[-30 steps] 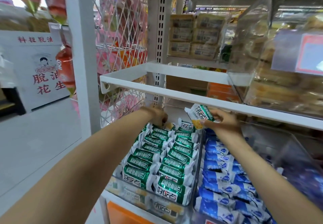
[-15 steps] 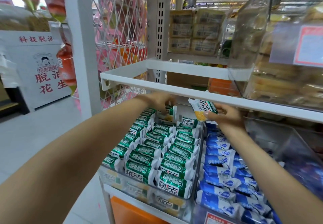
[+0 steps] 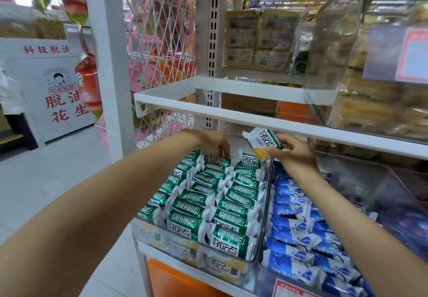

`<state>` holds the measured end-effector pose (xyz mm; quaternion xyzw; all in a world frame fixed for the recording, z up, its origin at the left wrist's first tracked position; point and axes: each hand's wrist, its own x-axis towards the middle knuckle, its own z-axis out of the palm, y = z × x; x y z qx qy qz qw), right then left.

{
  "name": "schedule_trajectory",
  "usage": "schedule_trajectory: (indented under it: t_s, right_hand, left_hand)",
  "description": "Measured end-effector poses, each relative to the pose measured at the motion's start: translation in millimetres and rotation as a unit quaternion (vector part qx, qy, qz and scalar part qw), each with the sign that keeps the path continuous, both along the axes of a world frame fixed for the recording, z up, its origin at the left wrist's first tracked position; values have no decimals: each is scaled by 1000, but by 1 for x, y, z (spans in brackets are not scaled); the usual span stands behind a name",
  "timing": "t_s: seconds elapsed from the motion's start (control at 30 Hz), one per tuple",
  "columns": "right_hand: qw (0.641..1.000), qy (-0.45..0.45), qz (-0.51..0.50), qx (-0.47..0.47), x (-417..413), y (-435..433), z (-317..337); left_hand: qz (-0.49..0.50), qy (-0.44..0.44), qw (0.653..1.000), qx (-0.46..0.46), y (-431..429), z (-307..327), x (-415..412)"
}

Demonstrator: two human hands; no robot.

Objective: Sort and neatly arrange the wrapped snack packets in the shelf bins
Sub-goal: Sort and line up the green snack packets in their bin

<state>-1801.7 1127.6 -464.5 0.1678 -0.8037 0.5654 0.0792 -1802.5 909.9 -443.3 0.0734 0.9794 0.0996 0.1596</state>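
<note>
A clear shelf bin (image 3: 262,215) holds rows of green-and-white snack packets (image 3: 203,199). My left hand (image 3: 212,144) reaches to the back of this bin, fingers curled down onto a packet in the rear row; whether it grips that packet is unclear. My right hand (image 3: 294,152) is shut on one green-and-white packet (image 3: 262,145) with a yellow picture, held tilted above the bin's back right corner, just under the white shelf edge (image 3: 231,117). To the right, a second bin holds blue-and-white packets (image 3: 298,222).
The white shelf above overhangs the bins and carries a clear bin of brown pastries (image 3: 375,81). A perforated upright (image 3: 213,49) and pink mesh panel (image 3: 159,49) stand at the back left. An orange panel (image 3: 176,280) sits below. The aisle floor (image 3: 46,176) lies to the left.
My left hand has moved from the bin's back left corner toward the middle of the rear row. My right hand keeps the packet at nearly the same spot. The view has shifted slightly.
</note>
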Motion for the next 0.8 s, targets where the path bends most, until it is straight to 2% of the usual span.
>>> schedule_trajectory:
  t_s: [0.13, 0.27, 0.4, 0.47, 0.53, 0.63, 0.8]
  right_hand:
    - [997, 37, -10, 63, -11, -22, 4]
    - [989, 28, 39, 140, -30, -55, 6]
    - [948, 80, 44, 306, -41, -76, 3]
    - [927, 100, 39, 359, -42, -81, 0]
    - [931, 97, 37, 351, -42, -85, -1]
    - [955, 63, 47, 287, -40, -85, 4]
    - [956, 19, 55, 287, -38, -69, 21]
  left_hand:
    - [20, 53, 998, 32, -9, -6, 13]
    - [50, 127, 990, 44, -16, -6, 39]
    - [85, 190, 976, 65, -24, -10, 67]
    - [86, 210, 973, 50, -27, -15, 74]
    - [87, 215, 972, 25, -30, -20, 74]
    - [96, 197, 974, 54, -32, -21, 61]
    - [67, 134, 989, 12, -24, -18, 26]
